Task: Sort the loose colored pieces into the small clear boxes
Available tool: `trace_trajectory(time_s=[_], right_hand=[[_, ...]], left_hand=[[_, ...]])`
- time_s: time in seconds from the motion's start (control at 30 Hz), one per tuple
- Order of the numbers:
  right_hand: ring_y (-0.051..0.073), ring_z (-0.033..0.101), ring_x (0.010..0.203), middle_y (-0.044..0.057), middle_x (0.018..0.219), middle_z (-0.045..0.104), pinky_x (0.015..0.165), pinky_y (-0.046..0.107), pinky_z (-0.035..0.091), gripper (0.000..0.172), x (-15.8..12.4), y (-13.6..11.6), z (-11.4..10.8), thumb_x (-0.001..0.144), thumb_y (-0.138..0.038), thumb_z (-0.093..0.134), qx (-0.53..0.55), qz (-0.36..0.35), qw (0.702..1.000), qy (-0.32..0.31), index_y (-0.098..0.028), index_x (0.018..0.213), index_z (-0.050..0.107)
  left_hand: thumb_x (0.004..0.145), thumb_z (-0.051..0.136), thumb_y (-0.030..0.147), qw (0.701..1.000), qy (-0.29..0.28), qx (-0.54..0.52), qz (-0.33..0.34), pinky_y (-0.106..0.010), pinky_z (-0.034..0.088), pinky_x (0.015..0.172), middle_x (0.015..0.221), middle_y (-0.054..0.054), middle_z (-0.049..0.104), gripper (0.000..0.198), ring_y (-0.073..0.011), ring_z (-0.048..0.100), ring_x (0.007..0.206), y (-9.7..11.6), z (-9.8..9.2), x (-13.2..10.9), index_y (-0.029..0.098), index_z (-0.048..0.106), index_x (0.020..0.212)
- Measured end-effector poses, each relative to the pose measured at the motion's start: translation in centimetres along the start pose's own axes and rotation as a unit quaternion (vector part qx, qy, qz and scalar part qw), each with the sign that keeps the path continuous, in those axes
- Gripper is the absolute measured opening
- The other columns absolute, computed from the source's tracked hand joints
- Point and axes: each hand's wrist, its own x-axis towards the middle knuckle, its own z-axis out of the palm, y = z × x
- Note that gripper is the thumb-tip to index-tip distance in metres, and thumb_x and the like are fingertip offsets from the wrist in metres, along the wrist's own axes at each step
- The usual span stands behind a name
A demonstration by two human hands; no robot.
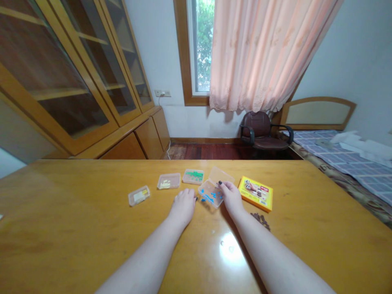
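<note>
So the right grip [232,198] is pinching the right side of a clear plastic box [211,186], thumb up at the rim, with a scatter of blue pieces [208,199] inside. The box sits just left of that grip and looks tilted; a see-through flap, probably its lid [217,172], sticks out beyond it. The left grip [184,204] is palm-down with curled fingers, a bit left of the box, on or just over the table [92,245]. Its underside is hidden, so no idea if there's anything under there.

What could bite here? Mostly the tilt, imo. The blue bits are loose and tiny, so a bit more tipping could slide them over the edge. It's a one-sided pinch on thin slick plastic too, so a twist might make it slip, and a floppy lid could tug it off balance.

Also, the left grip is super close; a careless nudge could knock the box. Beyond the left grip there's a box of green pieces [195,175], so spilled blues could get mixed in. The loose brown pieces [261,221] sit right of the right forearm, nearer than the yellow carton [256,192]; an elbow swinging out might scatter them.
</note>
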Motion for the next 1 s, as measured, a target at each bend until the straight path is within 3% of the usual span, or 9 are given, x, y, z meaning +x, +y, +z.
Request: trace_trajectory(time_s=[1.0], right_hand=[[0.017, 0.053, 0.058, 0.005, 0.066, 0.064, 0.056, 0.027, 0.040, 0.033, 0.12, 0.23, -0.05, 0.067, -0.049, 0.059, -0.002, -0.005, 1.000, -0.004, -0.017, 0.070, 0.061]], left_hand=[[0.088, 0.041, 0.026, 1.000, -0.017, -0.019, -0.010, -0.028, 0.038, 0.073, 0.095, -0.006, 0.058, 0.013, -0.0182, 0.055, 0.091, -0.03, -0.44, 0.17, 0.018, 0.051, 0.090]])
